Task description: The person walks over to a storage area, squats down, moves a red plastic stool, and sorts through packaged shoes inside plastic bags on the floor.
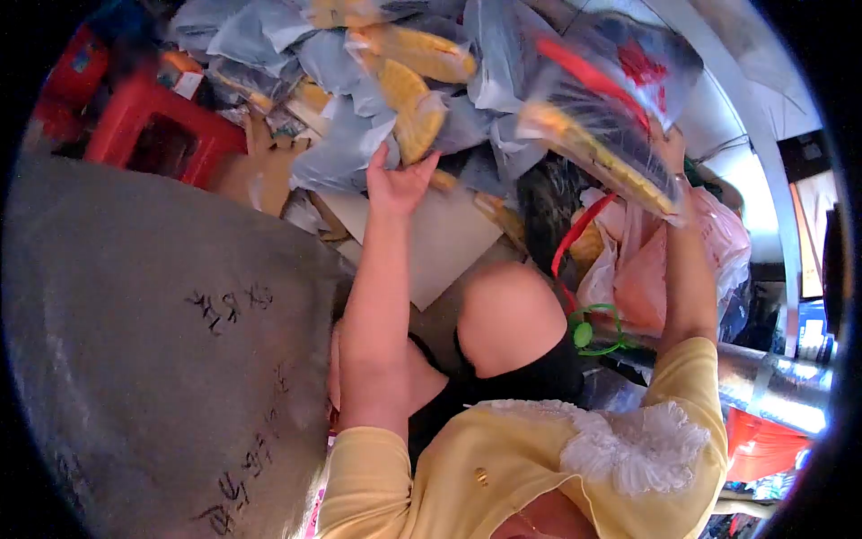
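My left hand (400, 182) reaches up to the heap with its fingers apart. Its fingertips are at the lower end of a yellow piece with a ridged or woven surface (413, 112), partly wrapped in plastic. On the right, my right hand (668, 151) grips a clear plastic bag (620, 112), blurred by motion. A long yellow strip (602, 154) and a red strip (593, 76) show through or alongside this plastic. Part of the right hand's fingers is hidden by the bag. Grey-white plastic bags (346, 148) lie around the left hand.
A red plastic stool (166, 121) stands at the upper left. A large grey sack with dark handwriting (162, 341) fills the left side. Flat cardboard (440, 242) lies before my knees. A pink plastic bag (642, 260) and a green ring-shaped item (584, 336) are on the right.
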A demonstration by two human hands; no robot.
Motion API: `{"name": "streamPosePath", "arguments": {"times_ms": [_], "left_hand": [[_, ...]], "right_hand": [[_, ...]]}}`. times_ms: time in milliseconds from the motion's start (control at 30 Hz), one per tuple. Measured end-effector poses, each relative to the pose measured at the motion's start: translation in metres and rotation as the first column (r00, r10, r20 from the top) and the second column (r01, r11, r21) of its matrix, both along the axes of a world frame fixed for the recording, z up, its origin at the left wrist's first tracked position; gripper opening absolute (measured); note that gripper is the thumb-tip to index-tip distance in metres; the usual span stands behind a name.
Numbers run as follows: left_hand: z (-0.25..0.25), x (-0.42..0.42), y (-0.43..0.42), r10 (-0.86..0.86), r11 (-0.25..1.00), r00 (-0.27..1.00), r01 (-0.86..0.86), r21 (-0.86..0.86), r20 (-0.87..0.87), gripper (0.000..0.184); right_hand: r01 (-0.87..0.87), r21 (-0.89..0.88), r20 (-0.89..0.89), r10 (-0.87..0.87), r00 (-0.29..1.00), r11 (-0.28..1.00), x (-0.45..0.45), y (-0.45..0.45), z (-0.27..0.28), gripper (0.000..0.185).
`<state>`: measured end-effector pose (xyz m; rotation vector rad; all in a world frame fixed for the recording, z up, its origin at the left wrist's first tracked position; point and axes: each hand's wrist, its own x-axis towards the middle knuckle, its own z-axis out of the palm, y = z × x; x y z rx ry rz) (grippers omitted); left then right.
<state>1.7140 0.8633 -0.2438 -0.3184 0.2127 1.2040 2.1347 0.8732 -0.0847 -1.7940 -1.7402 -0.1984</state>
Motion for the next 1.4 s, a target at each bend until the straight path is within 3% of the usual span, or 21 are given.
{"name": "streamPosePath", "arguments": {"times_ms": [67,167,233,267,300,333,367,400,467,533,600,667,733,900,967,1000,1067,1100,1300,1367,1400], "left_hand": [[0.003,0.003,0.000,-0.001,1.000,1.000,0.001,-0.021,0.026,0.057],[0.006,0.009,0.001,0.015,1.000,1.000,-0.015,0.001,0.022,0.052],[0.008,0.015,0.002,0.059,0.998,0.997,-0.059,0.009,-0.039,0.051],[0.014,0.015,0.002,0.097,0.995,0.989,-0.093,0.034,-0.114,0.051],[0.020,0.013,0.003,0.043,0.995,0.999,-0.041,-0.086,0.016,0.049],[0.017,0.015,0.002,0.043,0.994,0.999,-0.041,-0.105,0.016,0.049],[0.014,0.016,0.003,0.074,0.997,0.996,-0.076,-0.034,-0.039,0.049],[0.013,0.017,0.005,0.109,0.994,0.990,-0.106,0.042,-0.092,0.049],[0.016,0.015,0.006,0.114,0.993,0.992,-0.112,0.032,-0.063,0.050],[0.019,0.013,0.003,0.057,0.998,0.998,-0.057,-0.032,-0.018,0.051],[0.018,0.010,0.007,0.042,0.998,0.999,-0.041,-0.045,0.010,0.051],[0.018,0.010,0.010,0.027,0.996,0.998,-0.023,-0.089,0.049,0.052],[0.022,0.010,0.014,0.102,0.994,0.995,-0.101,0.039,-0.014,0.057],[0.019,0.007,0.023,0.068,0.997,0.995,-0.071,0.037,0.074,0.057],[0.019,0.012,0.020,0.061,0.998,0.992,-0.064,0.024,0.115,0.057],[0.018,0.011,0.022,0.053,0.998,0.993,-0.056,0.029,0.109,0.057],[0.021,0.010,0.023,0.055,0.997,0.994,-0.059,0.040,0.093,0.058],[0.021,0.011,0.021,0.054,0.998,0.992,-0.058,0.037,0.113,0.059],[0.013,0.010,0.022,0.074,0.996,0.991,-0.080,0.049,0.107,0.066],[0.008,0.008,0.020,0.067,0.998,0.985,-0.066,-0.011,0.156,0.067],[0.007,0.007,0.021,0.086,0.994,0.991,-0.092,0.059,0.101,0.067]], "right_hand": [[0.263,-0.371,0.181,-0.209,0.961,0.890,0.164,0.019,-0.096,0.030],[0.309,-0.030,0.228,-0.295,0.928,0.950,0.094,-0.032,-0.069,0.025],[0.024,0.173,-0.029,-0.019,0.999,0.985,0.006,-0.026,-0.055,0.019],[-0.117,0.012,0.037,0.117,0.992,0.993,-0.062,-0.040,-0.042,0.018],[-0.325,-0.154,0.149,0.347,0.926,0.933,-0.106,-0.049,-0.056,0.018],[-0.507,-0.333,0.172,0.580,0.796,0.795,-0.150,-0.059,-0.070,0.021],[-0.650,-0.501,-0.160,0.677,0.719,0.572,-0.181,-0.069,-0.096,0.023],[-0.822,-0.347,-0.251,0.799,0.546,0.453,-0.209,-0.074,-0.135,0.027],[-0.725,-0.518,-0.386,0.632,0.672,0.454,-0.236,-0.067,-0.209,0.030],[-0.537,-0.656,-0.545,0.160,0.823,0.529,-0.219,-0.045,-0.294,0.030],[-0.394,-0.707,-0.582,-0.166,0.796,0.587,-0.197,-0.033,-0.319,0.031],[-0.344,-0.667,-0.638,-0.268,0.722,0.661,-0.173,-0.033,-0.316,0.033],[-0.303,-0.614,-0.683,-0.298,0.667,0.729,-0.149,-0.033,-0.305,0.034],[-0.208,-0.490,-0.673,-0.215,0.708,0.847,-0.102,-0.042,-0.280,0.038],[-0.253,-0.419,-0.456,0.039,0.889,0.872,-0.092,-0.048,-0.295,0.055],[-0.249,-0.418,-0.450,0.039,0.892,0.873,-0.089,-0.046,-0.306,0.055],[-0.154,-0.377,0.068,0.193,0.979,0.913,-0.086,-0.039,-0.330,0.080],[-0.156,-0.379,0.067,0.195,0.979,0.912,-0.081,-0.033,-0.342,0.080],[0.004,-0.615,0.139,0.103,0.985,0.788,-0.087,-0.002,-0.336,0.086],[0.188,-0.895,0.261,0.133,0.956,0.405,-0.097,-0.002,-0.302,0.072],[0.192,-0.897,0.265,0.138,0.954,0.398,-0.096,-0.005,-0.289,0.072]]}}
